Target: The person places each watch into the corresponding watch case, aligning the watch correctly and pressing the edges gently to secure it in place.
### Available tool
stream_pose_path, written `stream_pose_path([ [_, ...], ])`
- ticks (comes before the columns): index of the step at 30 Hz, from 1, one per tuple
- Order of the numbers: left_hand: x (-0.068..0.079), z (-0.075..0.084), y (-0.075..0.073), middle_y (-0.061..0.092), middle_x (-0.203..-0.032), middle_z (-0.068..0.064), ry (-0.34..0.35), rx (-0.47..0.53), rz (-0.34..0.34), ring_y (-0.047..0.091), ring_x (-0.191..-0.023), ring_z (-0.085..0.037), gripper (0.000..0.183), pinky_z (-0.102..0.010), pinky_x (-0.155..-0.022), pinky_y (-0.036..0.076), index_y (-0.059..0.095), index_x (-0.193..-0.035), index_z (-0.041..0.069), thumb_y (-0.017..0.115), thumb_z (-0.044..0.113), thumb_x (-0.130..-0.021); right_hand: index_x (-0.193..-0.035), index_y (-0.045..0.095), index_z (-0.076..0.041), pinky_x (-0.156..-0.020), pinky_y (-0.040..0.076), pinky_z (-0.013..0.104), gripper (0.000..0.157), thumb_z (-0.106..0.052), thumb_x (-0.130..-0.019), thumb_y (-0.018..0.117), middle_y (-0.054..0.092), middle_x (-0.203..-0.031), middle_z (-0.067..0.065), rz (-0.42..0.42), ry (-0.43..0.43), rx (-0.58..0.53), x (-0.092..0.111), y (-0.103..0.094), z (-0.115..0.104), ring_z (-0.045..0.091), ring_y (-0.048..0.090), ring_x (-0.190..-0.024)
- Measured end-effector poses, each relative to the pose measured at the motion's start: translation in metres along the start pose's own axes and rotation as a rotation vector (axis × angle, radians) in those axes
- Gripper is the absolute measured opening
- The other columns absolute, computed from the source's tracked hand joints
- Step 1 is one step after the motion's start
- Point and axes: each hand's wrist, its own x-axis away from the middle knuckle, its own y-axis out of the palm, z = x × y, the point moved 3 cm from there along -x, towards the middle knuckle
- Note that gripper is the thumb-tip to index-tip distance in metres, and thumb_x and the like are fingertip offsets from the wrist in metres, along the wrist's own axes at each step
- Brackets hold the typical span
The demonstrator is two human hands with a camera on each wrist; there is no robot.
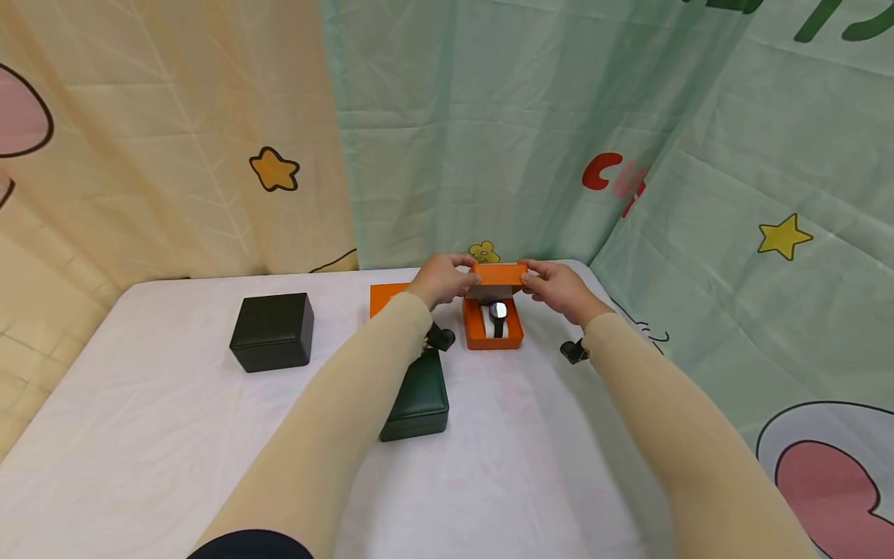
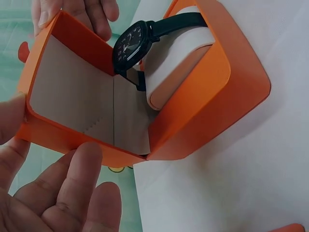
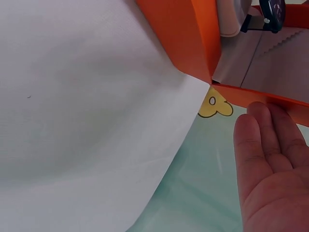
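Observation:
An orange watch box stands on the white-covered table with its lid raised. Inside it, a dark-strapped watch is wrapped around a white cushion. My left hand pinches the lid's left edge, thumb at the front corner and fingers along the side. At the opposite edge, my right hand holds the lid between thumb and fingers. The right wrist view shows fingers against the lid's side, with the thumb outside that picture.
A black box sits on the left of the table. Partly behind my left forearm are a dark green box and another orange item. The table's back edge meets a hanging patterned curtain just behind the watch box.

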Motion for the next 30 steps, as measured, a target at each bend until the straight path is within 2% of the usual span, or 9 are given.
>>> stream_pose_path([
  [8,0.010,0.002,0.003,0.066,-0.133,-0.008,0.040,-0.018,-0.005,0.070,-0.113,-0.028,0.036,-0.041,-0.099,0.060,0.068,-0.132,0.016,0.077,0.022,-0.098,-0.163,0.041,-0.021,-0.120,0.044,0.053,0.056,-0.033,-0.111,0.055,0.059,-0.152,0.014,-0.023,-0.003,0.018,0.010,0.003,0.007,0.041,0.057,-0.138],
  [13,0.016,0.001,0.007,0.066,-0.127,-0.007,0.055,-0.083,-0.006,0.065,-0.110,-0.028,0.031,-0.037,-0.095,0.058,0.071,-0.125,0.015,0.078,0.022,-0.096,-0.160,0.046,-0.019,-0.119,0.044,0.056,0.053,-0.031,-0.110,0.058,0.060,-0.150,0.015,-0.032,-0.018,0.049,0.018,0.006,0.015,0.043,0.060,-0.134],
  [17,0.019,-0.003,0.012,0.069,-0.122,-0.005,0.065,-0.149,-0.012,0.062,-0.108,-0.025,0.024,-0.037,-0.093,0.056,0.072,-0.117,0.015,0.080,0.022,-0.095,-0.158,0.049,-0.017,-0.119,0.044,0.055,0.052,-0.028,-0.108,0.061,0.062,-0.149,0.015,-0.034,-0.021,0.067,0.024,0.010,0.022,0.039,0.061,-0.134],
  [25,0.021,-0.013,0.024,0.072,-0.109,-0.002,0.059,-0.298,-0.055,0.063,-0.102,-0.024,0.017,-0.036,-0.089,0.058,0.076,-0.104,0.015,0.084,0.024,-0.092,-0.147,0.059,-0.013,-0.111,0.052,0.045,0.045,-0.020,-0.104,0.069,0.068,-0.141,0.016,-0.019,-0.008,0.066,0.033,0.023,0.036,0.031,0.065,-0.128],
  [28,0.023,-0.014,0.027,0.072,-0.106,-0.002,0.048,-0.351,-0.070,0.063,-0.098,-0.023,0.015,-0.035,-0.085,0.058,0.076,-0.101,0.016,0.084,0.024,-0.091,-0.148,0.057,-0.012,-0.101,0.055,0.037,0.048,-0.016,-0.102,0.071,0.067,-0.142,0.017,-0.030,-0.009,0.077,0.035,0.027,0.040,0.030,0.066,-0.127],
  [30,0.024,-0.013,0.028,0.071,-0.104,-0.002,0.042,-0.379,-0.076,0.063,-0.097,-0.023,0.014,-0.034,-0.083,0.057,0.076,-0.100,0.016,0.084,0.023,-0.091,-0.153,0.053,-0.011,-0.100,0.056,0.035,0.055,-0.015,-0.101,0.071,0.066,-0.144,0.017,-0.039,-0.011,0.089,0.035,0.029,0.041,0.030,0.066,-0.129],
])
